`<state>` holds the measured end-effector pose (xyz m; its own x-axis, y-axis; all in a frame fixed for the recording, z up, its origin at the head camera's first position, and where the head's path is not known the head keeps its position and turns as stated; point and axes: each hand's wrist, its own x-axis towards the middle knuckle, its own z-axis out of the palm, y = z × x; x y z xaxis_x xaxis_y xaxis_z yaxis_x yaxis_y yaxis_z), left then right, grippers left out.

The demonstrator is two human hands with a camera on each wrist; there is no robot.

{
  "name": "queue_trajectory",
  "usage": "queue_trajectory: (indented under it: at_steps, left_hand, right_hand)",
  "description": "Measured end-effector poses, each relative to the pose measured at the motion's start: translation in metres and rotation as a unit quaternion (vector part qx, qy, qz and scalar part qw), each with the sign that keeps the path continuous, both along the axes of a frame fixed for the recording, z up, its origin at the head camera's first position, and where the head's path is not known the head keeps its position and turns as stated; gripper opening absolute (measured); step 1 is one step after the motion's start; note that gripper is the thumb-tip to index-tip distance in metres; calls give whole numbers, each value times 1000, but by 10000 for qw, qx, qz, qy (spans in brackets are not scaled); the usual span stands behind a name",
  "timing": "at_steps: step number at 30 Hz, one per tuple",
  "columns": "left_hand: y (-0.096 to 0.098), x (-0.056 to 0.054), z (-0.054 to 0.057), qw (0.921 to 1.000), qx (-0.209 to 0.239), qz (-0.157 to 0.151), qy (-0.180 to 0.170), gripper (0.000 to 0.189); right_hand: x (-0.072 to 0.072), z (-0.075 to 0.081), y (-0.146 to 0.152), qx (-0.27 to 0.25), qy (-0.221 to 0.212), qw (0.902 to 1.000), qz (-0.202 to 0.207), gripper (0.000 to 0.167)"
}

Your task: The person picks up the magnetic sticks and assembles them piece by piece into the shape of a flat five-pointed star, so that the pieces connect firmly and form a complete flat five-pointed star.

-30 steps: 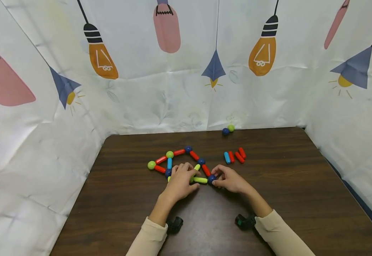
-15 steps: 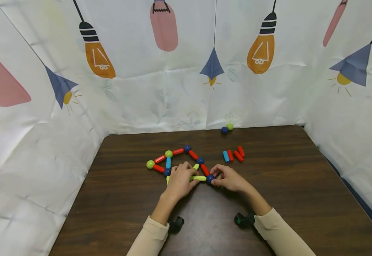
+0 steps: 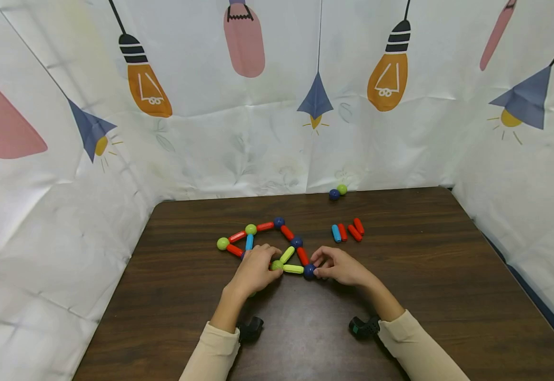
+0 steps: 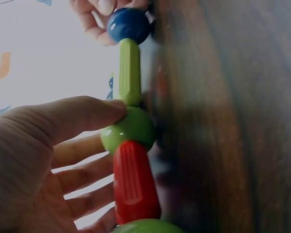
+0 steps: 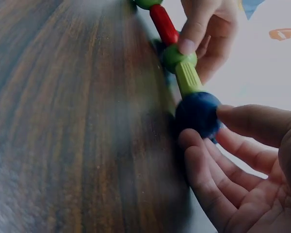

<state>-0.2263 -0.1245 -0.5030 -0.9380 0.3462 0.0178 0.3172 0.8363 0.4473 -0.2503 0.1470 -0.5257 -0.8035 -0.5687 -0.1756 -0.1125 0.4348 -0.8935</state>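
Note:
Colored rods and balls form a joined outline on the brown table [image 3: 400,296]. My left hand [image 3: 255,269] pinches a green ball [image 4: 131,128] between thumb and fingers. From that ball a yellow-green rod [image 3: 293,269] runs to a dark blue ball [image 3: 309,271], which my right hand [image 3: 341,266] holds with thumb and fingertips. In the left wrist view, a red rod [image 4: 136,187] links the pinched ball to another green ball [image 4: 148,227]. A second yellow-green rod [image 3: 287,254] slants up to a blue ball [image 3: 297,242]. The left hand covers part of the outline's lower side.
Right of the outline lie a loose blue rod [image 3: 336,233] and several red rods [image 3: 355,233]. A loose blue ball [image 3: 334,194] and green ball [image 3: 342,189] sit at the table's back edge. White printed cloth [image 3: 257,143] hangs behind and at both sides.
My left hand has shifted left, so the green ball it pinches now shows in the head view. The right hand stays nearly in place on the blue ball, which has shifted slightly left.

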Motion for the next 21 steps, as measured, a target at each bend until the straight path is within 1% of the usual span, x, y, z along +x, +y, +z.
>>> queue_trajectory:
  at_steps: [2,5,10,12,17,21]
  left_hand:
    - [-3,0,1,10000,-29,-31,-60,38]
    - [-7,0,3,9999,30,-60,-123,35]
    - [-16,0,5,9996,200,-132,-136,33]
    - [-20,-1,4,9994,228,-222,-99,32]
    - [-30,-2,3,9985,183,-517,39,29]
    - [-34,-2,4,9983,175,-557,-31,29]
  right_hand:
    - [-1,1,2,-43,2,9999,103,24]
    - [-2,3,8,-98,78,9998,122,27]
    - [-8,9,27,-302,238,9991,-192,34]
    - [-12,11,36,-421,271,9980,-390,37]
    - [-20,14,60,-553,352,9918,-1093,39]
    - [-23,15,77,-596,409,9831,-1681,39]
